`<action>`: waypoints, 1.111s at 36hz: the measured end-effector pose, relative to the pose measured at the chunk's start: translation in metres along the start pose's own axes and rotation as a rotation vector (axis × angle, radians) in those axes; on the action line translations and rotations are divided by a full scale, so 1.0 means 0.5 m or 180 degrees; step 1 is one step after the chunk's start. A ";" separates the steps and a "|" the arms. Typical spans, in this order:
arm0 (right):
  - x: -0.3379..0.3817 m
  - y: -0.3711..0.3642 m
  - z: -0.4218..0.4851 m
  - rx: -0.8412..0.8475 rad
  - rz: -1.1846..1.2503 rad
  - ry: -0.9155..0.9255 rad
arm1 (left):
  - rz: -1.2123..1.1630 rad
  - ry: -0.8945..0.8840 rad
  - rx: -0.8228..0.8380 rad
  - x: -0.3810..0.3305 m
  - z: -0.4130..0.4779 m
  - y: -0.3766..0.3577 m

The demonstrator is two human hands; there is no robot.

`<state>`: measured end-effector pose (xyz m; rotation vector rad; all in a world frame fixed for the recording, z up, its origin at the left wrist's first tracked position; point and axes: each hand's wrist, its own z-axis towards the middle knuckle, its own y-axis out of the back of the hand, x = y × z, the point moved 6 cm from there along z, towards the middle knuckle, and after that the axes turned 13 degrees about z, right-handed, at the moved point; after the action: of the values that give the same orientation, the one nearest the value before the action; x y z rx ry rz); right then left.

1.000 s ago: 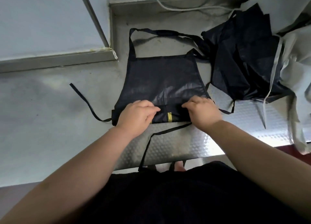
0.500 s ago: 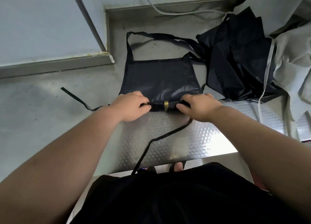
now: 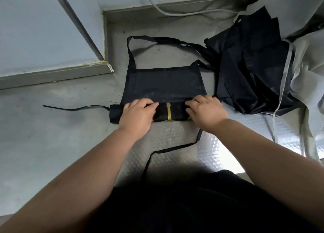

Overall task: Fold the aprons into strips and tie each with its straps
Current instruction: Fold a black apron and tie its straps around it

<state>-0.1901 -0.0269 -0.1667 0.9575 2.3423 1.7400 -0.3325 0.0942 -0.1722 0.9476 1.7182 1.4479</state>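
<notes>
- The apron (image 3: 164,85) lies flat on the desk (image 3: 52,145), in the middle of the scene. Its near edge is turned up into a thick folded band (image 3: 177,112) with a yellow stripe (image 3: 168,112) across it.
- The left hand (image 3: 138,116) covers the left part of that band, and its fingers (image 3: 149,105) curl close together over the far edge and grip it.
- The right hand (image 3: 206,111) sits on the right part with its fingers (image 3: 194,104) curled the same way onto the fold. Both thumbs are hidden.
- The flat part beyond the hands is not yet folded, so I judge the strip to be about half made.
- One waist strap (image 3: 73,108) trails left from the band's end. The other strap (image 3: 168,150) runs off the right end toward the near edge of the desk.
- The neck loop (image 3: 130,54) lies at the far side, and its right end runs to a pile of dark aprons (image 3: 254,75).
- Risks:
  - The slick cloth may spring open if either grip eases.
  - Uneven pressure from the two hands would skew the band.
  - The near strap could get trapped inside a fold, leaving too little to tie.
  - The neck loop may drag on the pile.
- Grey cloth (image 3: 308,71) is heaped at the far right.
</notes>
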 end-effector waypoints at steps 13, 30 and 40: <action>0.002 0.044 0.046 0.0487 0.0305 0.0022 | -0.0619 0.0011 0.1065 0.050 0.063 0.015; 0.014 0.043 0.076 -0.0271 -0.0608 0.0124 | 0.0041 0.0559 -0.0529 0.067 0.063 0.014; -0.005 0.037 0.078 -0.0021 0.0113 0.0160 | 0.0217 0.0240 0.0530 0.068 0.071 0.012</action>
<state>-0.1641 0.0074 -0.1649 0.9717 2.3624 1.8044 -0.3181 0.1418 -0.1729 1.0606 1.9021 1.4167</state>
